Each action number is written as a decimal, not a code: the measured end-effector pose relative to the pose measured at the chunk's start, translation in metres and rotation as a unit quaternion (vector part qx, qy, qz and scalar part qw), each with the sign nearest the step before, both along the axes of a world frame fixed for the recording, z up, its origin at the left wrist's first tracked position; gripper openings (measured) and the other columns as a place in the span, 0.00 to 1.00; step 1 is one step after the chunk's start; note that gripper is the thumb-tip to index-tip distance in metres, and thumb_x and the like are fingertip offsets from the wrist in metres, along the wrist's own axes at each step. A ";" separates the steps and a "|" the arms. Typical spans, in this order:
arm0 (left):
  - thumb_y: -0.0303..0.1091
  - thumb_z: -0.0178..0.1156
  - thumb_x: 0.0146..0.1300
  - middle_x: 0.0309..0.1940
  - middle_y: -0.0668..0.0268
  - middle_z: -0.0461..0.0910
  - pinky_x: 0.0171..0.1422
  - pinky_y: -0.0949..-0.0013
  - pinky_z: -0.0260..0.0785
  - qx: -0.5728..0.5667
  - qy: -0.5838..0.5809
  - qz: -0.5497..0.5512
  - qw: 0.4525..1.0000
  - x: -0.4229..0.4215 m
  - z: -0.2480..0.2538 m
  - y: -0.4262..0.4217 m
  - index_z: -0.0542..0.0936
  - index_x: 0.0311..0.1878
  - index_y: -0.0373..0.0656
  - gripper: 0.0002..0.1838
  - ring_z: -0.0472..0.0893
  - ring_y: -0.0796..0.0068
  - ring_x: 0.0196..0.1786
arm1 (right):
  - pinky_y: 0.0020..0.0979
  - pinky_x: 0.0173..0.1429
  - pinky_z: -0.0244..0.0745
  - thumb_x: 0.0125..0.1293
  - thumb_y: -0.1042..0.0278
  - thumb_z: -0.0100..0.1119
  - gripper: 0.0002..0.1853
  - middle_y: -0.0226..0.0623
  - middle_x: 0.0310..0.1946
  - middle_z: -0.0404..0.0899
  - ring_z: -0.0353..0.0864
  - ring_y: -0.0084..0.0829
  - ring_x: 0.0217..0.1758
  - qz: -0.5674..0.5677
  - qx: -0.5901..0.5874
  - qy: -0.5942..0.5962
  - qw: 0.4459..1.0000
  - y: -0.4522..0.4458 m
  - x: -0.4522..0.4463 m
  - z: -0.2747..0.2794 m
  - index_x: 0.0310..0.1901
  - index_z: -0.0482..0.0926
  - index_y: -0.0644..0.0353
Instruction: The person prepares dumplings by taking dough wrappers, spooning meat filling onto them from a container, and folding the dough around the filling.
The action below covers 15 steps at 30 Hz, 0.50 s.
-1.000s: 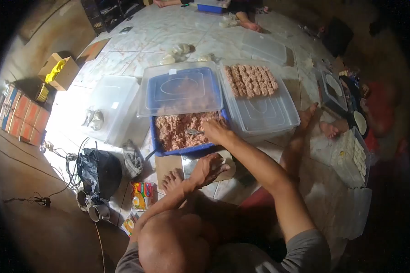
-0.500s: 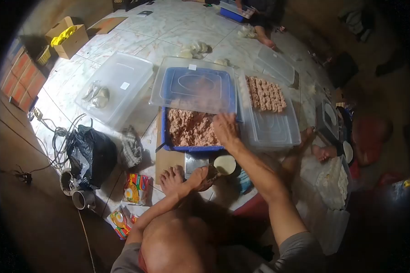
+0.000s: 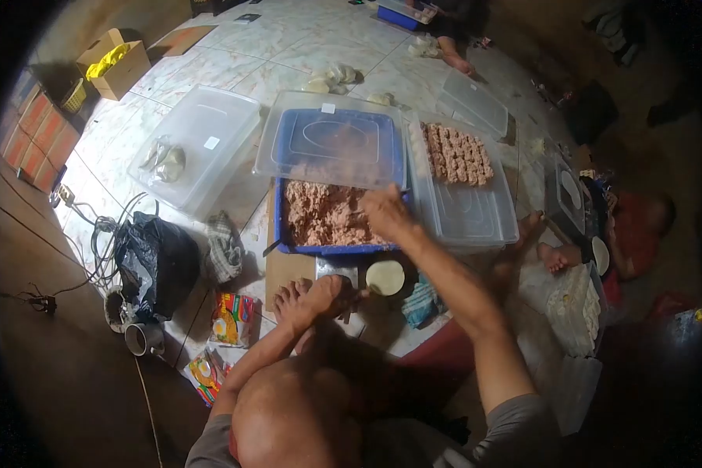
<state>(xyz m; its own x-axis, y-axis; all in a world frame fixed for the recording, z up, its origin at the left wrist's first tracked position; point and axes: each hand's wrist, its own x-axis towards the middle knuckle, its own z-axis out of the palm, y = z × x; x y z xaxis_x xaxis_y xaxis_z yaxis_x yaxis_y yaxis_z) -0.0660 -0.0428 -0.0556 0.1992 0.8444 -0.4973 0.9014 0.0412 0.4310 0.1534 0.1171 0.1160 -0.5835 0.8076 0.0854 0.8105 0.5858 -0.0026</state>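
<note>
My right hand [image 3: 388, 214] is closed over the right side of a blue tub [image 3: 343, 249] of pinkish minced mixture [image 3: 320, 214]; what its fingers hold is hidden. A clear lid [image 3: 331, 148] covers the far half of the tub. My left hand [image 3: 329, 296] is low, near my foot and a small silver scale [image 3: 337, 273]; its fingers are too blurred and dark to read. Right of it stands a round pale container [image 3: 384, 278]. Shaped rows of the mixture [image 3: 456, 154] lie at the far end of a clear box [image 3: 472, 218].
A clear box [image 3: 199, 148] stands at left, near a black plastic bag [image 3: 157, 261], a cloth [image 3: 224, 249] and noodle packets [image 3: 232, 320]. A mug [image 3: 143, 340] is at lower left. Another person [image 3: 639, 230] is at right; another person's leg [image 3: 455, 54] shows at the back.
The view has shifted since the first frame. The fork seen in the mixture then is not visible now. My right hand has closed and lifted slightly; my left hand has moved left toward my foot.
</note>
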 end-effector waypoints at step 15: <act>0.51 0.55 0.69 0.70 0.48 0.66 0.78 0.48 0.50 0.097 -0.156 -0.262 0.948 0.028 0.045 0.008 0.73 0.67 0.41 0.30 0.63 0.45 0.73 | 0.50 0.61 0.68 0.69 0.71 0.53 0.06 0.46 0.38 0.81 0.80 0.50 0.50 -0.176 -0.039 0.206 0.962 -0.039 0.000 0.003 0.38 0.80 0.60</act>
